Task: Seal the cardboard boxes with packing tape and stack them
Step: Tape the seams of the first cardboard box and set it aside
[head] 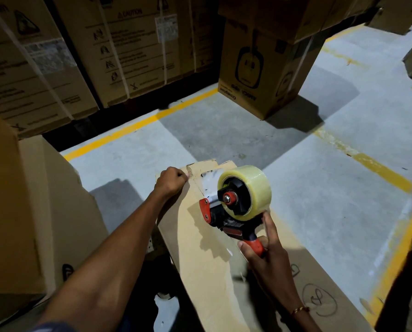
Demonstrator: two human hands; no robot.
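A long cardboard box [205,259] lies in front of me with its top facing up and pen marks near my end. My left hand [171,182] is curled at the box's far left corner, and its knuckles hide whether it pinches anything. My right hand [264,250] grips the red handle of a tape dispenser [231,212], index finger stretched up along the roll of clear tape [250,188]. The dispenser's front sits low over the far part of the box top, where a shiny strip of tape [208,179] shows.
A tall brown box [16,212] stands close on my left. Strapped cartons [118,49] line the back behind a yellow floor line [138,125]. A printed carton stack [267,68] stands at the back right. Grey concrete floor [319,176] spreads to the right.
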